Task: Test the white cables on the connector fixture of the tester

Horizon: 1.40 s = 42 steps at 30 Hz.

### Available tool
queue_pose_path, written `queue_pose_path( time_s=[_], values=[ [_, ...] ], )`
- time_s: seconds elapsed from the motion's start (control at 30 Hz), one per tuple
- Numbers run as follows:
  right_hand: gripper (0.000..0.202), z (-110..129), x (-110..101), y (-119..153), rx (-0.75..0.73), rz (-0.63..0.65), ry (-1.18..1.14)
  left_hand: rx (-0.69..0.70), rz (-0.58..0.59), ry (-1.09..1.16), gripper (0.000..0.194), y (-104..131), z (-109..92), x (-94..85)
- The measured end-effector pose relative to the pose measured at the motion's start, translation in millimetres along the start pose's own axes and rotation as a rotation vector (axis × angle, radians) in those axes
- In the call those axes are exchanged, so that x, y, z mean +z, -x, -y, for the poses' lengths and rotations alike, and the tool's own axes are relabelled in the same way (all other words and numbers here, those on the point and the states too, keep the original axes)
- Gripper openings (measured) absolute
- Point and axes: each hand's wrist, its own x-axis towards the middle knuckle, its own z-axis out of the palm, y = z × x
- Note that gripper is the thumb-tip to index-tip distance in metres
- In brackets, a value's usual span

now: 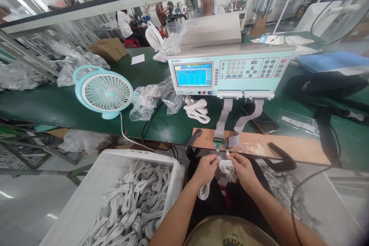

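My left hand point(206, 168) and my right hand point(244, 170) are close together at the bench's front edge, fingers pinched. Between them hangs a bundled white cable point(226, 167), with a loop dangling below my left hand. Each hand grips one end of this cable. The ends meet a small green circuit board point(217, 144) and a dark connector point(227, 142), at the ends of two grey ribbon cables point(224, 117). Whether the plugs are fully seated cannot be made out. The ribbons run up to a tester point(230, 71) with a lit blue screen.
A white bin point(103, 161) full of coiled cables stands at lower left; another container of cables is at right. On the green bench are a turquoise fan point(108, 92), a coiled cable point(197, 110), bagged cables, a phone point(263, 121) and a black bag point(328, 88). People sit beyond.
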Motion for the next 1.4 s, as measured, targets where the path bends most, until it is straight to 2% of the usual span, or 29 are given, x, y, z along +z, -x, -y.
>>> queue_pose_path(
  time_s=[0.1, 0.2, 0.4, 0.6, 0.83, 1.07, 1.27, 1.4],
  values=[
    [0.038, -1.2, 2.0, -2.5, 0.056, -0.018, -0.069, -0.019, -0.007, 0.025, 0.031, -2.1, -0.9, -3.3],
    [0.041, -2.0, 3.9, -4.8, 0.083, -0.033, -0.097, 0.018, -0.085, 0.038, 0.029, -6.7, 1.6, -3.0],
    [0.035, -0.9, 3.3, -5.0, 0.109, -0.018, -0.138, 0.035, -0.223, 0.066, 0.022, -13.6, 11.2, 7.0],
    [0.036, 3.1, 4.8, -4.1, 0.089, -0.045, -0.080, 0.024, -0.304, 0.194, 0.025, -12.0, 13.1, 14.4],
    [0.031, -0.3, 2.6, -5.0, 0.087, -0.025, -0.085, 0.084, -0.272, 0.126, 0.021, -12.4, 7.9, 13.0],
    [0.029, -3.4, 0.9, -6.8, 0.085, -0.028, -0.130, 0.024, -0.333, 0.315, 0.029, -13.5, 13.7, 25.9],
    [0.031, -2.1, 1.7, -4.9, 0.111, -0.007, -0.106, 0.026, -0.395, 0.217, 0.031, -16.7, 14.8, 27.1],
    [0.032, -2.1, 1.1, -6.4, 0.100, -0.010, -0.085, 0.037, -0.352, 0.203, 0.033, -21.2, 16.8, 24.8]
  ],
)
